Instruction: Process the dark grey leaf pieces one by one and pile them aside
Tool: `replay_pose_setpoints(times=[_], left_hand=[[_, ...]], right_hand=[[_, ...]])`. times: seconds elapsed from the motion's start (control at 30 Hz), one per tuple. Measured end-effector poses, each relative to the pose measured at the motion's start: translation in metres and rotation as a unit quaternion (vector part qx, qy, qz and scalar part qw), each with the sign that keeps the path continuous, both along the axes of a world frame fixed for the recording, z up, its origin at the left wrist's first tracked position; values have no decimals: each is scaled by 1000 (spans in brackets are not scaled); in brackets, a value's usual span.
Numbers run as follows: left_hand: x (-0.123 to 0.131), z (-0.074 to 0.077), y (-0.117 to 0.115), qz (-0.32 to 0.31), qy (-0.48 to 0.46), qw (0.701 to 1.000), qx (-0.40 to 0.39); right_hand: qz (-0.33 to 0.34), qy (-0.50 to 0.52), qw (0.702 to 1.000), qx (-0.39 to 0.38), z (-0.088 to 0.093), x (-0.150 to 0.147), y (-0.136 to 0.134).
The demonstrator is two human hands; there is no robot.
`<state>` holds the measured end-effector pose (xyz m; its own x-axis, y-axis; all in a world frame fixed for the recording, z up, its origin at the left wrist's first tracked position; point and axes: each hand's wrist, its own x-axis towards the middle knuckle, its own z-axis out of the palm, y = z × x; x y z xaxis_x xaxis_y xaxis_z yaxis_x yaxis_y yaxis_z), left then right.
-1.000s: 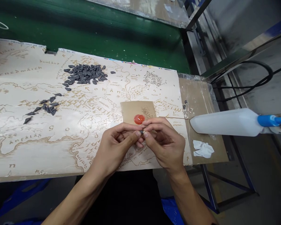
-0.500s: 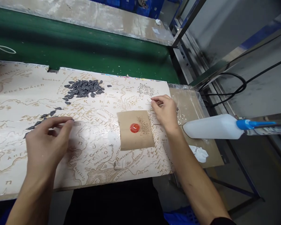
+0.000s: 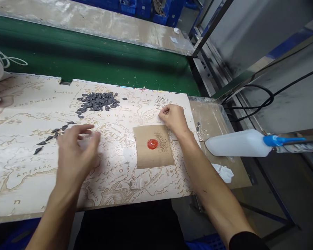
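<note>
Fingers [image 3: 81, 130] of the left hand [image 3: 77, 152] hang loosely spread and empty above the printed map sheet [image 3: 21, 166], just beside a straggling line of matte, dark grey, pointed flakes [image 3: 54, 133]. A denser heap of matching flakes [image 3: 97, 101] lies farther up the sheet. Fingers [image 3: 165, 110] of the right hand [image 3: 174, 119] curl toward the palm, pinching nothing, with the hand resting on the sheet at the top edge of a square of brown kraft paper [image 3: 143, 152]. Near that paper's middle sits a glossy round red disc [image 3: 152, 144], with fine dark specks [image 3: 162, 141] scattered just beside it. A white plastic bottle [image 3: 236, 143] reaches over the right end of the counter [image 3: 214, 114].
</note>
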<state>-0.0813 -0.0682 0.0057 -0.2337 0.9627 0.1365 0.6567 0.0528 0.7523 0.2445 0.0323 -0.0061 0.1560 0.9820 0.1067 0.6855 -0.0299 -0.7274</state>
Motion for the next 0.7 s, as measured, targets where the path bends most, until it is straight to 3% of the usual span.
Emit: replay_pose_setpoints(times=[0.1, 0.17, 0.27, 0.4, 0.53, 0.7], left_hand=[[32, 11, -3, -42, -183, 982, -21], [58, 23, -4, -96, -297, 950, -24], [91, 35, -4, -152, -380, 912, -27], [114, 32, -4, -188, -426, 885, -7], [117, 24, -6, -206, -383, 900, 22], [115, 24, -7, -205, -343, 916, 38]], right_hand=[[25, 110, 993, -31, 20, -11, -23], [47, 302, 951, -42, 35, -22, -45], [69, 424, 902, -38, 50, -36, -74], [93, 436, 895, -25, 53, -41, -93], [78, 397, 915, -14, 51, -39, -98], [68, 378, 923, -16, 51, -40, -102]])
